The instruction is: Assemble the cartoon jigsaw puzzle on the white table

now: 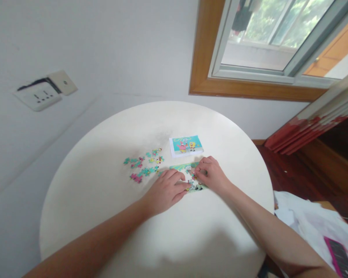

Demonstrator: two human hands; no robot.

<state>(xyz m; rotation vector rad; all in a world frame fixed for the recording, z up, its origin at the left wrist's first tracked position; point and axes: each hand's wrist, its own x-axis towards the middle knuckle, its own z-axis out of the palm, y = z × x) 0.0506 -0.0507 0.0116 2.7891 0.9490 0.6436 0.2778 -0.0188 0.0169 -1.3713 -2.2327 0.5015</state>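
A partly joined cartoon jigsaw (pixel 188 170) lies on the round white table (pixel 104 200), between my two hands. My left hand (pixel 167 190) rests flat on its left part, fingers stretched toward the middle and pressing down. My right hand (pixel 211 173) has curled fingers pinching at the puzzle's middle, on what looks like a small piece. Several loose teal and pink pieces (pixel 143 165) are scattered just left of the puzzle. A small reference picture card (pixel 186 145) lies behind the puzzle.
The table stands against a white wall with a socket plate (pixel 43 92) at left. A wood-framed window (pixel 266 50) is at the upper right. White cloth and a dark phone-like object with a pink edge (pixel 338 256) lie at the lower right, beyond the table's edge.
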